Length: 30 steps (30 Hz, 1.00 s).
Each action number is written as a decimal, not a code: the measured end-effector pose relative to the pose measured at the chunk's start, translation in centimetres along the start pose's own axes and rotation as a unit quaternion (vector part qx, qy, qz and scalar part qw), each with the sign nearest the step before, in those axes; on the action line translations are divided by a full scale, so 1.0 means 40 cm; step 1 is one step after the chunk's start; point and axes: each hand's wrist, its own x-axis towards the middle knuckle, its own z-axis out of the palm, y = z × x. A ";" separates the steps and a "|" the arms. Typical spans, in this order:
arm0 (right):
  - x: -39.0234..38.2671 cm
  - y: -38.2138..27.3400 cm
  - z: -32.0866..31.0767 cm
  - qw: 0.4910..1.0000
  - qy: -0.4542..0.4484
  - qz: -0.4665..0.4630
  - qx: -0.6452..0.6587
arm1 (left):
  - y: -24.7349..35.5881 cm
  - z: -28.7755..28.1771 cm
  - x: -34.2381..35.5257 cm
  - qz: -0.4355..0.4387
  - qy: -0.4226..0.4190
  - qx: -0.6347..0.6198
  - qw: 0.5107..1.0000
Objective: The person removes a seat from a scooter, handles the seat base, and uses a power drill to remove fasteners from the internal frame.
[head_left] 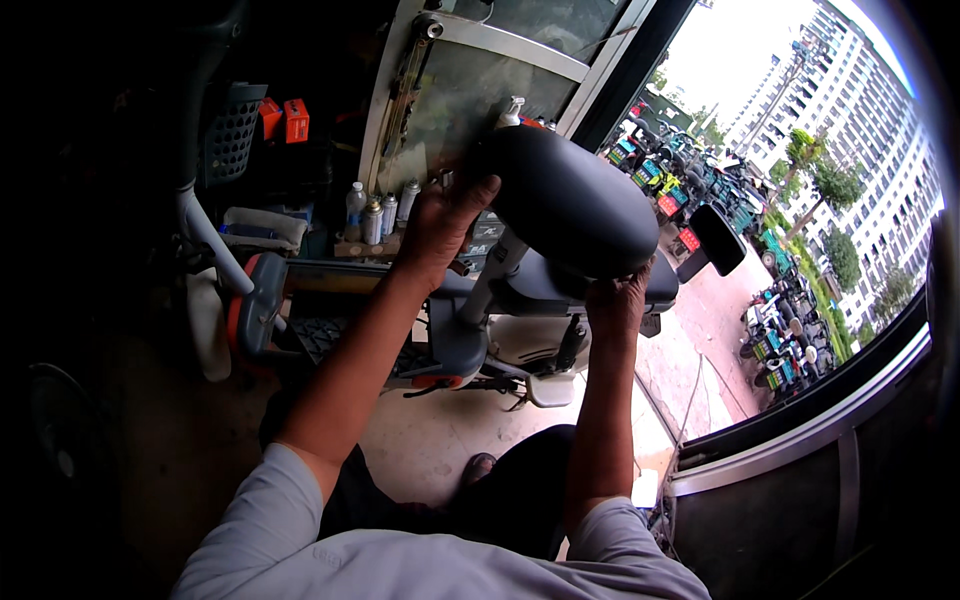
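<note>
A black padded scooter saddle [572, 198] sits high in front of me, over a grey seat post [497, 268]. My left hand [445, 222] is closed at its left end, thumb toward me and the other fingers mostly hidden. At the near right end, my right hand [617, 300] grips the saddle's underside, its fingertips under the edge. Below and behind it is the parked electric scooter, with a dark rear seat [540, 283] and a pale body panel [535, 340]. Whether the saddle is fastened to the post cannot be seen.
Spray cans [373, 222] and a clear bottle [356, 203] stand behind the scooter. A glass-paned metal door [470, 100] is beyond them. At right, a black mirror [718, 240] juts out by the doorway. Many parked scooters [790, 340] line the paving outside.
</note>
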 end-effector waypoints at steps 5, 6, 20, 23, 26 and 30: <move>0.043 -0.022 -0.095 0.989 -0.131 0.027 0.056 | 0.022 0.059 -0.010 0.096 -0.036 0.030 0.994; 0.032 -0.020 -0.099 0.986 -0.158 0.027 0.053 | 0.032 0.079 -0.014 0.122 -0.034 0.021 0.992; 0.142 -0.139 0.026 0.822 -0.021 -0.355 -0.444 | -0.106 -0.101 0.310 0.046 0.104 0.203 0.973; 0.099 -0.164 0.092 0.903 -0.043 -0.268 -0.333 | -0.130 -0.123 0.288 0.033 0.109 0.139 0.984; -0.023 -0.101 0.056 0.910 -0.048 -0.204 -0.357 | -0.141 -0.170 0.201 -0.008 0.095 0.112 0.989; -0.138 0.016 -0.027 0.942 -0.106 -0.003 -0.317 | -0.126 -0.232 0.097 -0.095 0.013 0.156 0.983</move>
